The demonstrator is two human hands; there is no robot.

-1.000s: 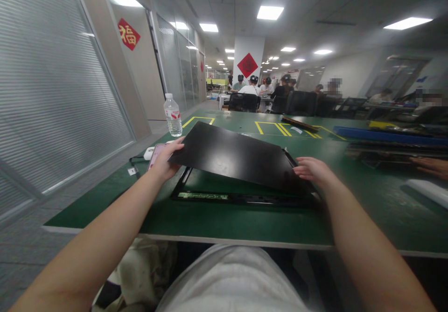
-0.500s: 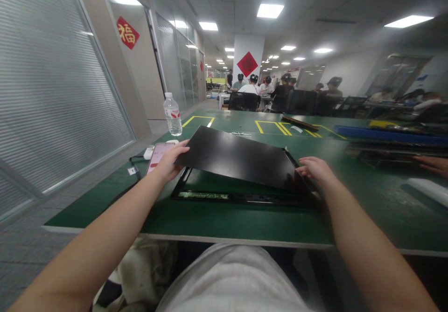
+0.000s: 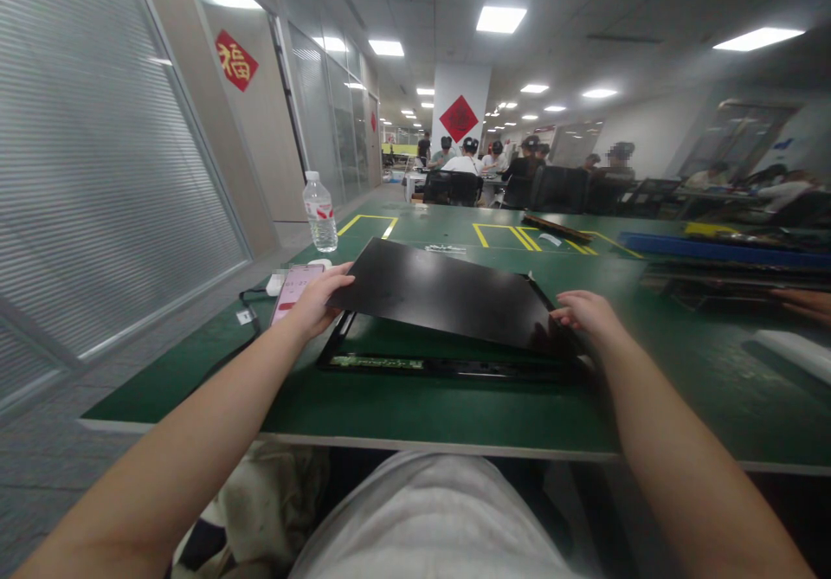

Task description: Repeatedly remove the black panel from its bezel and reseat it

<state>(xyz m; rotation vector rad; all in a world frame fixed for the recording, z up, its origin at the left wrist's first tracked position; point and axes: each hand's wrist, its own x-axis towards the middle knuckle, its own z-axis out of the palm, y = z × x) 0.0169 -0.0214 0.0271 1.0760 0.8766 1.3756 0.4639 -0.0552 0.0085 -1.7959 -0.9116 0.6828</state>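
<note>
A thin, glossy black display panel [image 3: 441, 289] is tilted over a black rectangular frame [image 3: 467, 367], its left end raised and its right end low against the frame's right side. My left hand [image 3: 319, 300] grips the panel's left edge, thumb on top and fingers underneath. At the opposite edge, my right hand [image 3: 584, 315] has its fingers pinched on the panel's right side, close to the frame; the exact contact is partly hidden. A green circuit strip [image 3: 376, 362] shows along the frame's near side. Green tabletop is visible through the frame's opening.
Beyond my left hand lie a lit phone [image 3: 299, 286] and a cable [image 3: 250, 302]; a water bottle [image 3: 320, 213] stands behind. Yellow tape outlines mark the green table [image 3: 428, 419]. To the right are a blue bar [image 3: 720, 251], a white strip [image 3: 795, 354] and another person's hand [image 3: 808, 304].
The panel's raised left end has shifted very slightly right and down, with my left hand moving along. My right hand has hardly moved.
</note>
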